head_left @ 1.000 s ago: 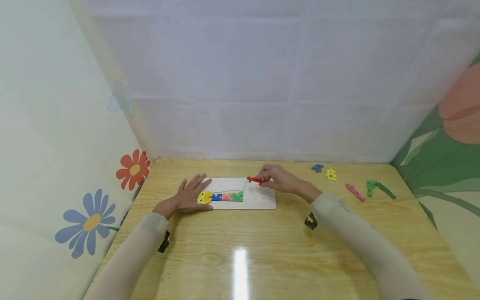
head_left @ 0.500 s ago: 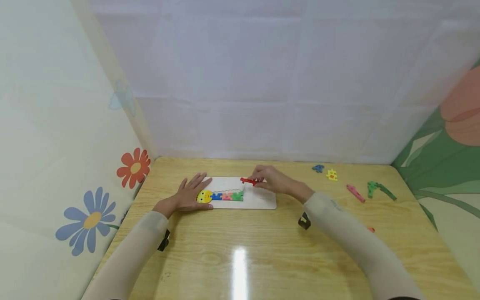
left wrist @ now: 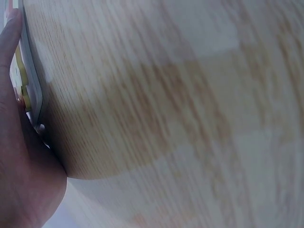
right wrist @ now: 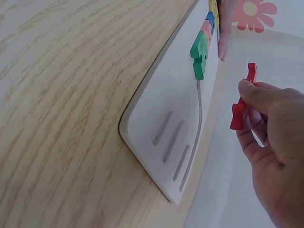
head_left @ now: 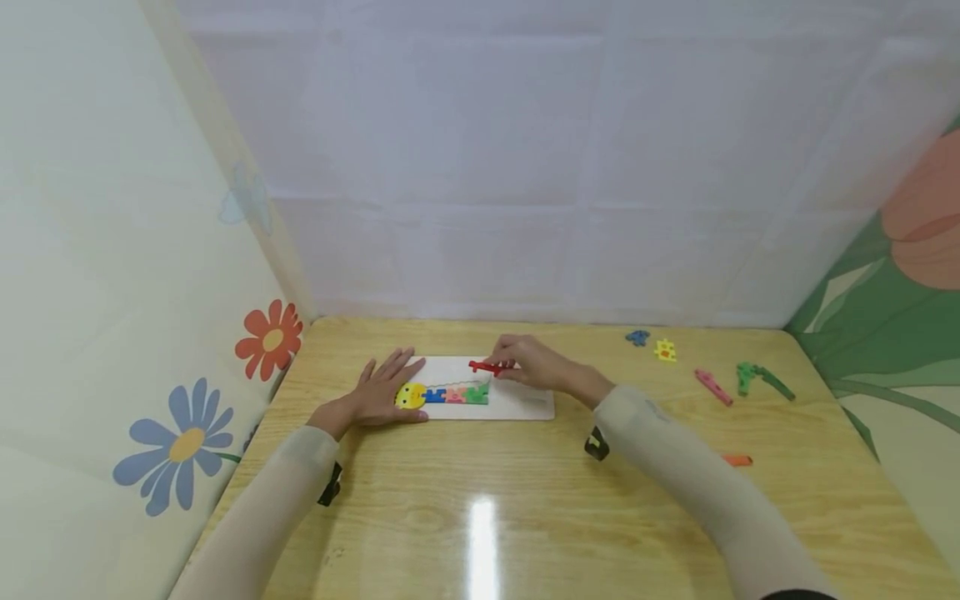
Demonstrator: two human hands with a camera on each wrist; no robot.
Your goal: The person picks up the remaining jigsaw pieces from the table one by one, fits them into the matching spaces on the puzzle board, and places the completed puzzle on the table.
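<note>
A white puzzle board (head_left: 525, 406) lies on the table, with a row of joined pieces along it: a yellow face piece (head_left: 410, 396), then a blue piece (head_left: 435, 396), a pink one (head_left: 455, 396) and a green one (right wrist: 200, 54). My left hand (head_left: 377, 397) rests spread on the board's left end, thumb along the near edge by the face. Between thumb and fingers my right hand (right wrist: 285, 128) pinches a red puzzle piece (right wrist: 243, 102), held above the board and apart from the row. In the left wrist view my hand hides most of the board.
To the right lie loose pieces: a blue one (head_left: 638, 337), a yellow one (head_left: 665, 350), a long pink one (head_left: 713, 387), a green one (head_left: 745, 377) beside a long dark green one (head_left: 776, 383). An orange piece (head_left: 738, 460) is partly hidden by my right sleeve.
My right hand has moved left over the board with the red puzzle piece. The orange piece has come into view from behind the right sleeve. My left hand stays in place.
</note>
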